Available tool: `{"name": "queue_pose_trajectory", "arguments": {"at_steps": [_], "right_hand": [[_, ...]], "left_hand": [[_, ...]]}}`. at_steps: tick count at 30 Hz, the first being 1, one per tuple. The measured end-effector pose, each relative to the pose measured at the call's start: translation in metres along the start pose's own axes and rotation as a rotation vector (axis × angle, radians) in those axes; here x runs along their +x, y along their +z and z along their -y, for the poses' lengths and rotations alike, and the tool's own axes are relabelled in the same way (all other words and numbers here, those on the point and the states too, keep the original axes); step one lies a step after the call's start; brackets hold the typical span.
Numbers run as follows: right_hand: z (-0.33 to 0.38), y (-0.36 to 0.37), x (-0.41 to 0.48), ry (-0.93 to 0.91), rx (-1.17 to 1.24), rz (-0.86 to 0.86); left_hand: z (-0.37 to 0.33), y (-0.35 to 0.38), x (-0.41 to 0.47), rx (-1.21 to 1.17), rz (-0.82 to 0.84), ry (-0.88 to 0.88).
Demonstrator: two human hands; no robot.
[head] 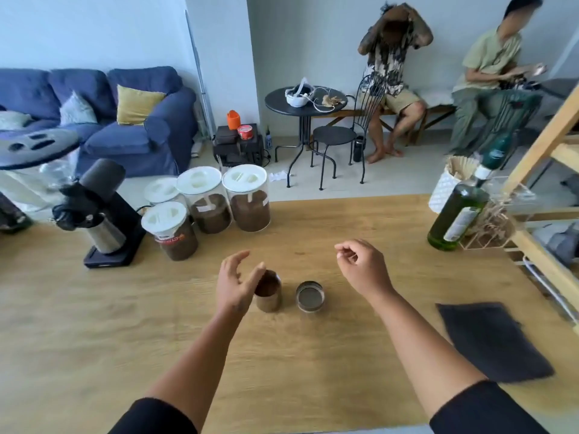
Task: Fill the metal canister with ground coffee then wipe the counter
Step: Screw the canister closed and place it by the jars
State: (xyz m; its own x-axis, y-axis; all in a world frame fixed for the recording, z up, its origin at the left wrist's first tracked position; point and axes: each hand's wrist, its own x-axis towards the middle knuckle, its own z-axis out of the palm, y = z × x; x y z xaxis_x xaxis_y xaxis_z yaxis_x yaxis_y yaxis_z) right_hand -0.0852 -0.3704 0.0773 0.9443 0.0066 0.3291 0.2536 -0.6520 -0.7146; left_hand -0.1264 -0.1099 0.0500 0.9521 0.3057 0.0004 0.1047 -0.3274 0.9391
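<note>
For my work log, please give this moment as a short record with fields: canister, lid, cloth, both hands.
canister: metal canister upright on the counter, open, ground coffee inside
lid: round lid lying just right of the canister, apart from it
cloth: dark cloth flat at the right, untouched
left hand: open, beside the canister
right hand: raised, loosely curled, holding nothing visible

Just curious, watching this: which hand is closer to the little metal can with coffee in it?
Left. The left hand is right beside the metal canister; the right hand hovers off beyond the lid.
</note>
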Motion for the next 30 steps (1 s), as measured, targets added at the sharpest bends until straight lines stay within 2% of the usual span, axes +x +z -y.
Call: {"name": "queue_pose_trajectory", "arguments": {"at_steps": [5,7,10,15,19,24,27,30], "right_hand": [[-0.011,0.053,-0.014,0.203,-0.093,0.272],[-0.018,0.068,-0.021,0.262,-0.190,0.415],[-0.028,0.087,-0.030,0.251,-0.476,0.607],[-0.034,0.100,-0.034,0.175,-0.577,0.538],[-0.031,0.100,-0.030,0.153,-0.580,0.558],[-0.024,0.091,-0.023,0.149,-0.353,0.548],[-0.017,0.081,-0.016,0.121,-0.247,0.556],[-0.007,0.075,-0.009,0.095,-0.240,0.584]], "left_hand": [[0.036,-0.004,0.012,-0.034,0.365,-0.086],[0.051,0.001,0.015,0.003,0.418,-0.091],[0.071,0.007,0.018,0.021,0.434,-0.071],[0.087,0.013,0.014,0.024,0.366,-0.015],[0.093,0.019,0.017,0.045,0.310,-0.089],[0.092,0.022,0.020,0.014,0.253,-0.115],[0.085,0.020,0.019,0.002,0.269,-0.062],[0.077,0.017,0.018,-0.003,0.276,0.021]]}}
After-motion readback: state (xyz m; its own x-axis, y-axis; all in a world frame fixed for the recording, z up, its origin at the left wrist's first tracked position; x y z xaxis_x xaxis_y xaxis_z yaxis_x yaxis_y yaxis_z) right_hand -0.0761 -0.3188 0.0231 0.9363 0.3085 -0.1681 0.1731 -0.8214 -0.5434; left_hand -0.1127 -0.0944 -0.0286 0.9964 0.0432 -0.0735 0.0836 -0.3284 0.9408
